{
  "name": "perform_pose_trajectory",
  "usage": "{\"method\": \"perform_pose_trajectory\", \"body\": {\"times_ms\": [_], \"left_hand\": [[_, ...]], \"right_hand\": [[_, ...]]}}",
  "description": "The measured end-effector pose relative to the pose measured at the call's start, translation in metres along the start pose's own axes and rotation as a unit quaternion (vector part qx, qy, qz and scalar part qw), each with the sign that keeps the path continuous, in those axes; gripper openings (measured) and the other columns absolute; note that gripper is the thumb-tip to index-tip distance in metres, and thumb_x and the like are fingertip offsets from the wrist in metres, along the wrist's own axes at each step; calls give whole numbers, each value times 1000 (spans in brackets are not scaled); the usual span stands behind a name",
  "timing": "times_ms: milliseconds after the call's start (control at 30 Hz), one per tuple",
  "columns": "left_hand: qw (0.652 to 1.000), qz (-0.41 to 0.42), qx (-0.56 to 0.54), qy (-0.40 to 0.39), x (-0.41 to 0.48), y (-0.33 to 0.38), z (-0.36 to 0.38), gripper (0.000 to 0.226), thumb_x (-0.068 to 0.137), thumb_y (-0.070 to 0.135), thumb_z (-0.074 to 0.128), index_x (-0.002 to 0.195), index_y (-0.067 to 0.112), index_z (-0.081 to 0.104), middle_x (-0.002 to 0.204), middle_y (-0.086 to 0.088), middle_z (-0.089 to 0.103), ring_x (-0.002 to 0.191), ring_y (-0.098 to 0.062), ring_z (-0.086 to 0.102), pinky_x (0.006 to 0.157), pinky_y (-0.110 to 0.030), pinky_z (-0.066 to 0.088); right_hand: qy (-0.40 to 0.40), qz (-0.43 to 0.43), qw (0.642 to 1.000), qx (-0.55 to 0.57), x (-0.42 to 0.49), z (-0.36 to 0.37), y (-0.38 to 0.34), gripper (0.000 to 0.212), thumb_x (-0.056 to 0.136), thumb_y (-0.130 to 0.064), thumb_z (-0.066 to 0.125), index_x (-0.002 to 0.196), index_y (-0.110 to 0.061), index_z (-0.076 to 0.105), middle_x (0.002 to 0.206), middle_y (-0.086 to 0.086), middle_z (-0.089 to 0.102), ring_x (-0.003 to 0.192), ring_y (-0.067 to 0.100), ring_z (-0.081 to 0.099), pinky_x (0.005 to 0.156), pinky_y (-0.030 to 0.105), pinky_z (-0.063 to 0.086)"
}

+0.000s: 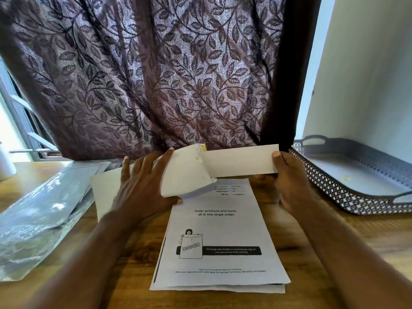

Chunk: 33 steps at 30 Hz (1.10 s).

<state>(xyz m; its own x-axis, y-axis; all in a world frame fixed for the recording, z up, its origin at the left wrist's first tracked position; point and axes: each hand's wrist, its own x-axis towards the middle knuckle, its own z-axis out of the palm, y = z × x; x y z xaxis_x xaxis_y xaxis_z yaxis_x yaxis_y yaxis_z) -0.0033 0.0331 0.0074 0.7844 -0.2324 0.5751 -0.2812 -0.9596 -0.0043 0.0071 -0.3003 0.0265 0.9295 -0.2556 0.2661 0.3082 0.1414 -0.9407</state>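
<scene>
Inspecting the head view, I note the left hand [142,186] pinching a white envelope [185,175] between thumb and spread fingers, with its mouth turned rightward to admit paper. The right hand [289,181] pinches the far end of a folded sheet [240,161], whose near end sits in that mouth. Both are held above the printed stack [218,230], presumably to keep the alignment free.

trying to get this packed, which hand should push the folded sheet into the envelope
Right hand: it pinches the free end of the folded sheet, while the left hand holds the envelope.
</scene>
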Motion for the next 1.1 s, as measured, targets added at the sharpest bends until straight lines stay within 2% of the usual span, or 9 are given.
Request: {"method": "perform_pose_trajectory", "body": {"times_ms": [100,167,333,500,800,900,1000,1067,1100], "left_hand": [[999,32,6,1,0,10,1,128,54,92,55,159,34,8,145,-3,37,135,-33,36,117,-69,14],[999,49,11,9,0,15,1,127,56,92,56,159,33,10,144,-2,38,134,-31,35,117,-69,15],[996,79,28,29,1,23,-2,127,56,93,54,159,30,13,144,-4,38,133,-32,37,115,-70,19],[995,91,16,33,0,32,-2,125,59,94,52,159,31,12,144,-5,40,133,-33,40,116,-68,19],[996,83,6,41,1,35,0,120,62,94,51,158,29,19,143,-5,41,132,-32,41,116,-65,23],[996,79,9,34,1,35,0,119,63,95,49,158,29,19,144,-6,41,132,-32,41,116,-65,22],[997,70,5,32,0,33,1,118,63,92,52,158,29,19,144,-6,41,132,-32,41,116,-65,23],[997,69,4,34,0,33,0,118,63,91,54,158,29,20,143,-6,40,131,-32,41,116,-64,25],[997,72,4,36,0,35,-1,118,63,90,55,158,28,21,143,-6,41,130,-31,41,115,-63,26]], "right_hand": [[-11,26,999,21,-2,7,-1,22,108,-15,44,112,-4,63,114,15,62,99,27,66,61,30,61],[-14,22,1000,-5,-5,10,-3,23,107,-12,45,118,-2,62,115,16,63,98,29,67,59,29,61],[-16,-46,989,-137,-17,14,-8,8,94,-9,69,102,-10,71,91,8,76,59,8,70,45,18,51],[-30,-67,985,-153,-25,27,-6,11,86,-7,77,90,-3,68,79,9,76,53,18,65,41,16,43],[-139,-29,981,-133,-45,42,-6,4,93,-7,69,94,-4,72,79,3,77,36,20,58,32,17,35],[-117,-33,983,-137,-45,40,-7,20,102,-18,58,99,-8,76,91,-1,79,39,32,53,33,18,33],[-143,-27,982,-123,-45,37,-11,33,106,-29,49,104,-10,77,100,-5,79,38,32,50,34,21,32],[-173,-36,974,-143,-48,38,-12,39,105,-34,48,98,-8,77,90,-7,79,33,27,48,35,23,31],[-180,-39,971,-155,-51,40,-12,43,105,-35,49,88,-6,76,75,-8,77,31,23,45,35,22,30]]}}
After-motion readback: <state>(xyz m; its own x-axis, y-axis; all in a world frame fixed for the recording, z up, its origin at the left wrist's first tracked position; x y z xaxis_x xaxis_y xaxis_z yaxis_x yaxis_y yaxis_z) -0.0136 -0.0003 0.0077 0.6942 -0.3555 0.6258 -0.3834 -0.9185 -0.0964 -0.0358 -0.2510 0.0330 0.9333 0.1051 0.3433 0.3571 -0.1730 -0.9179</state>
